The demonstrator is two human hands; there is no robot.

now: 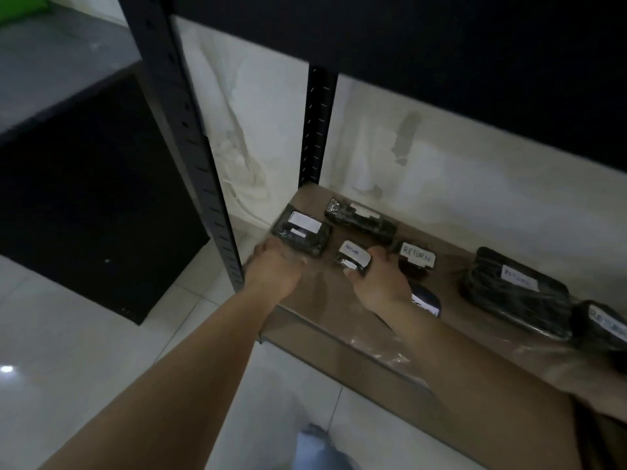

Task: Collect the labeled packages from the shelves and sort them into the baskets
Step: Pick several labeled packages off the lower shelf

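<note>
Both arms are reaching onto the low brown shelf (315,293) of a dark metal rack. The left hand (274,262) is sitting at the shelf's front left corner, its fingers touching the near edge of the square package (302,232) with a white label; whether they are curling round it I cannot tell, the frame is blurring there. The right hand (376,276) is gripping the small labeled package (353,259), thumb on the near side and fingers over the far side, so that grip is holding.

Other things are crowding in. A long package (361,217) is lying behind, near the back wall (441,157). The RETURN package (417,261) is sitting just beside the right hand's fingers. A dark item (427,300) is lying partly hidden under the right wrist. Further right a big bundle (515,293) and an end package (604,323) are touching each other.

The front post (190,137) is standing just beside the left hand, and the back post (317,127) is rising at the rear corner. The upper shelf (475,62) is hanging overhead. Open shelf surface is showing between the two hands and along the front edge. White tiled floor (84,334) and a black mat (84,205) are lying to the left.
</note>
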